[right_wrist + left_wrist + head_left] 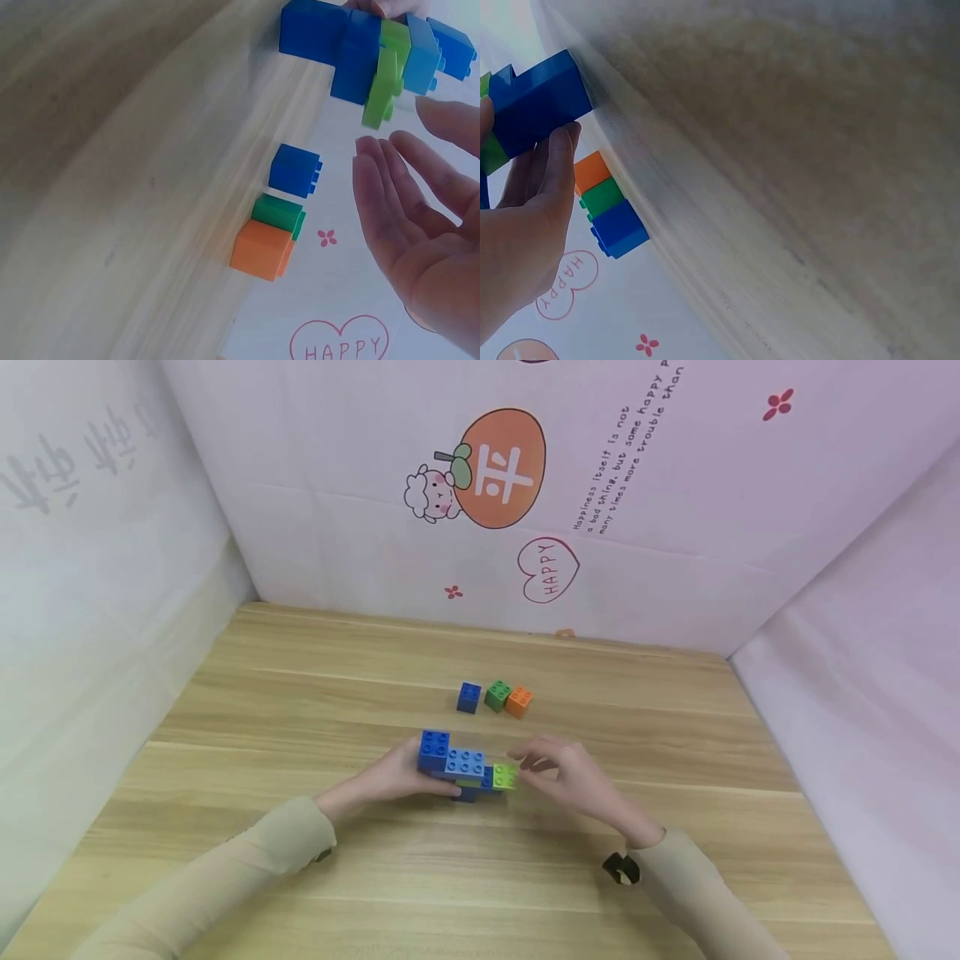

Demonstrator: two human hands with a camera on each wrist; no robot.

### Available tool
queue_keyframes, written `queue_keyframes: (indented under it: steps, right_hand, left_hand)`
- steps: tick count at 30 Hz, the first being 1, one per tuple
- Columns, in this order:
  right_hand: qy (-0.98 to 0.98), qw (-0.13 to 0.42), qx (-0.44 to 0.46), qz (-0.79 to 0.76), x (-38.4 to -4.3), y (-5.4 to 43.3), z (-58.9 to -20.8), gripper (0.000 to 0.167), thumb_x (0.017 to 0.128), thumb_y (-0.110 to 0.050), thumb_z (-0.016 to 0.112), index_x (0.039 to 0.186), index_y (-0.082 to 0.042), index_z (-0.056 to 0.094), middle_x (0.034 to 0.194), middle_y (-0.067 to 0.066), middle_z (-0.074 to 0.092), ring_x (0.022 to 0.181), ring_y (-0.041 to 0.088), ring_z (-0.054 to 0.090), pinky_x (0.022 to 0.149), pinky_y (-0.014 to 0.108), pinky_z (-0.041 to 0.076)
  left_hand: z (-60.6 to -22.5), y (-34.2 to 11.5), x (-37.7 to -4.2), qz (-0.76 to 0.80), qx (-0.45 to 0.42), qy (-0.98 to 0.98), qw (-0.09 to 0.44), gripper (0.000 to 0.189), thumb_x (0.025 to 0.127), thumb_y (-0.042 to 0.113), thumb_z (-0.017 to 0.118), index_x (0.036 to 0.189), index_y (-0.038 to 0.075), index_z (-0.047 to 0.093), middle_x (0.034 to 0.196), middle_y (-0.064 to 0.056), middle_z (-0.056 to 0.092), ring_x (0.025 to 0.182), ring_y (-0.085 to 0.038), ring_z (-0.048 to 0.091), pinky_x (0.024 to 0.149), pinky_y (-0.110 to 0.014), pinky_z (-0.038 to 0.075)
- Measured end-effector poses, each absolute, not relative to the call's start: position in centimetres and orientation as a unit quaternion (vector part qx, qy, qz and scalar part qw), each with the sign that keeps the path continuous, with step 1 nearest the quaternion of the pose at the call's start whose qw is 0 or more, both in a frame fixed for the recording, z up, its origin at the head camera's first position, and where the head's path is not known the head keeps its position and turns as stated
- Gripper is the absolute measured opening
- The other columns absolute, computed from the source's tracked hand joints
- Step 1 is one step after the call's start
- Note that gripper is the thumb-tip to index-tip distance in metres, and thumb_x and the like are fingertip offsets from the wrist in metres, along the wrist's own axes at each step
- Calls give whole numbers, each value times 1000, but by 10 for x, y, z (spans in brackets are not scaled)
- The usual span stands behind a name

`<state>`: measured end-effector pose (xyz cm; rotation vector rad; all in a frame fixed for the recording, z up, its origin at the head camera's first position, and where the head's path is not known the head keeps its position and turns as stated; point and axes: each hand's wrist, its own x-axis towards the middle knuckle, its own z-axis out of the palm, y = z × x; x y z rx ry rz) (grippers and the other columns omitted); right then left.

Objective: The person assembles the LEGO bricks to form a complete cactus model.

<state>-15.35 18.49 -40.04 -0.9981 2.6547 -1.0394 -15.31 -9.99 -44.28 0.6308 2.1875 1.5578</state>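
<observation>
My left hand (pixel 401 774) grips a joined stack of toy building bricks over the table. In the head view, the stack has a dark blue brick (pixel 434 750) at its upper left, a light blue brick (pixel 465 762) beside it and a flat lime green brick (pixel 505 776) at its right end. Another dark blue brick (pixel 311 30) forms its base in the right wrist view. Fingers of the left hand (pixel 536 202) show beneath the stack. My right hand (pixel 562 777) is just right of the lime brick. Its fingers are spread apart and loosely bent, holding nothing, in the right wrist view.
Beyond the hands, a loose dark blue brick (pixel 468 697), a green brick (pixel 498 695) and an orange brick (pixel 519 702) stand in a row on the wooden table (pixel 337 693). A printed white cloth (pixel 360 510) rises behind the table and along both sides.
</observation>
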Motion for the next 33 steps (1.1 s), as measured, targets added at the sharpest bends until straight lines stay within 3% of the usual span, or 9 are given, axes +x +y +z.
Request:
queue_keyframes:
  steps: [12, 24, 33]
  right_hand:
    - [899, -26, -273, -342, -190, 189, -401, 21, 88, -3, 70, 109, 3, 68, 105, 21, 72, 92, 30, 73, 77, 36, 65]
    - [920, -6, -200, -337, -230, 195, -418, 29, 88, -5, 71, 114, 7, 65, 115, 26, 67, 101, 38, 68, 86, 45, 62]
    - [932, 11, -174, -317, -244, 192, -424, 37, 89, -13, 73, 119, 5, 63, 120, 24, 63, 107, 37, 66, 92, 44, 61]
  left_hand:
    - [-444, -99, -155, 549, 243, 779, 181, 75, 81, 17, 82, 144, 2, 44, 136, -15, 63, 125, -31, 62, 112, -48, 47]
    - [-446, -99, -152, 554, 236, 776, 188, 75, 81, 17, 82, 144, 1, 43, 136, -16, 63, 126, -32, 61, 111, -48, 48]
    - [-442, -100, -151, 554, 225, 777, 195, 75, 81, 16, 82, 143, 1, 44, 136, -16, 62, 126, -33, 61, 112, -48, 46]
